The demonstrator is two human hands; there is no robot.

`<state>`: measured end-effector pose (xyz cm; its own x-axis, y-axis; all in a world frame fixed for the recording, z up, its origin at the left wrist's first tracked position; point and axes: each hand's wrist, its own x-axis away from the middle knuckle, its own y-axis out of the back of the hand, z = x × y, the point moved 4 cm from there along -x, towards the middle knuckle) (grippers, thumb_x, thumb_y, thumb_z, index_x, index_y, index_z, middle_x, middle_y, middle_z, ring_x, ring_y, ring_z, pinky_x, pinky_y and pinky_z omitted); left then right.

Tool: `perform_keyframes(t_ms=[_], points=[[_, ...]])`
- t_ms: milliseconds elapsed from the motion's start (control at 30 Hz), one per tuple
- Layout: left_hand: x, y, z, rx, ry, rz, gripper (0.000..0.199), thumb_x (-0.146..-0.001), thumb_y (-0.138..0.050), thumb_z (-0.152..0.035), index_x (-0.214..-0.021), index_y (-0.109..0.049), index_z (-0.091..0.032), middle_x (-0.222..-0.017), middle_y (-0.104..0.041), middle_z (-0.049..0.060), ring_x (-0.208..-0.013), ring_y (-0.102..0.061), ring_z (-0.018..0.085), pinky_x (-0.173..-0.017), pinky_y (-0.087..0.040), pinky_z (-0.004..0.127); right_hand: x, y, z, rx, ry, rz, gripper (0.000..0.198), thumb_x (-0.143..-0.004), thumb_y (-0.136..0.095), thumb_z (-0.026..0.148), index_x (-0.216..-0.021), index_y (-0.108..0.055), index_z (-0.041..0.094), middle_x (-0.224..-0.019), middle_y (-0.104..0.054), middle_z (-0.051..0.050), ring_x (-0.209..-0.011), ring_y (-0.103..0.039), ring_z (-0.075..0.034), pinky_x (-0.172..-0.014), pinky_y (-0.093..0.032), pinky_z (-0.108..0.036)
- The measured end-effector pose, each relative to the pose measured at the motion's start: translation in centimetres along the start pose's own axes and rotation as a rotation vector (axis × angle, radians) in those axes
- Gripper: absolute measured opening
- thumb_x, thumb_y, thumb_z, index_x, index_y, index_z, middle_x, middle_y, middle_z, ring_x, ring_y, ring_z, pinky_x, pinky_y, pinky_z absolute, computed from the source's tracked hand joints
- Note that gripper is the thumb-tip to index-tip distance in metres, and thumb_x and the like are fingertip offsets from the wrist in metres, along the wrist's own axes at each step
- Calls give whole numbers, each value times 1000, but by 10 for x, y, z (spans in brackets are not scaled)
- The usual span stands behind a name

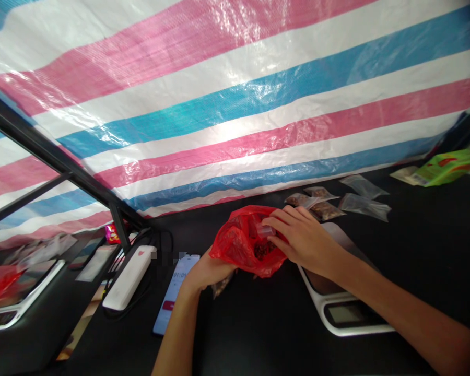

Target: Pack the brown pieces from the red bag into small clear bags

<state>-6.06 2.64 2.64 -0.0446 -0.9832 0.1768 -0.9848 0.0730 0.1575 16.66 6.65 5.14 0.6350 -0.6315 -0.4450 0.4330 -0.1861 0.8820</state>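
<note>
My left hand [215, 270] holds up a red plastic bag [235, 241] from its left side, with most of its fingers hidden beneath the bag. Small dark brown pieces [263, 250] lie inside the open mouth. Over the right rim, my right hand [297, 235] pinches a small clear plastic container [265, 230] just above those pieces; its exact shape is hard to make out. Below the red bag a small clear packet [221, 286] with brown contents rests partly covered. A kitchen scale [348, 313] sits under my right forearm.
Behind the scale lie filled zip bags [324, 210] and flat clear bags [366, 208]. A green package [446, 167] is at the far right. To the left are a phone [172, 297], a white power strip [128, 279] and another scale [23, 297]. Striped sheeting [235, 115] hangs behind.
</note>
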Motion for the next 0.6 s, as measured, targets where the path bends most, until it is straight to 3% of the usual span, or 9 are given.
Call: perform_keyframes(t_ms=[67,133,233,367,500,600], points=[[1,0,-5,-92,-66,128,38,-65,-95,-38,-92,-78,-18,-87,-79,4,-90,-70,26,-100,-58,45,1,0,-2,-13,-12,0,25,-102,-65,25,-126,-70,22,-121,-72,-8,-110,-60,-28,-95,-38,-43],[2,3,-12,-130,-130,171,35,-75,-89,-40,-99,-77,-17,-95,-79,5,-93,-70,24,-100,-57,41,1,-1,-5,-24,-24,11,25,-102,-65,25,-126,-71,22,-121,-72,-8,-111,-60,-28,-96,-38,-44],[1,12,-23,-113,-198,64,33,-80,-86,-36,-106,-75,-18,-101,-78,4,-92,-69,19,-91,-56,30,3,-6,-9,-28,-24,38,26,-101,-64,23,-126,-72,22,-122,-72,-9,-112,-59,-29,-97,-39,-45],[0,15,-28,-57,-207,-55,34,-78,-87,-35,-104,-73,-20,-91,-75,1,-80,-67,15,-75,-52,23,2,-2,-5,-87,18,-6,33,-102,-57,16,-131,-68,24,-131,-69,-10,-115,-59,-30,-96,-39,-46],[-4,1,-24,-6,-245,-41,28,-79,-86,-34,-98,-70,-20,-87,-72,-1,-78,-65,14,-75,-51,23,5,20,29,-337,176,-58,27,-97,-53,7,-113,-69,22,-118,-71,-7,-107,-62,-23,-95,-41,-40],[-8,-7,-20,4,-302,-48,23,-84,-79,-30,-102,-67,-21,-86,-69,-1,-76,-64,14,-73,-50,24,15,21,66,-506,271,140,26,-94,-57,6,-106,-70,25,-105,-74,-1,-98,-66,-17,-95,-44,-33]])
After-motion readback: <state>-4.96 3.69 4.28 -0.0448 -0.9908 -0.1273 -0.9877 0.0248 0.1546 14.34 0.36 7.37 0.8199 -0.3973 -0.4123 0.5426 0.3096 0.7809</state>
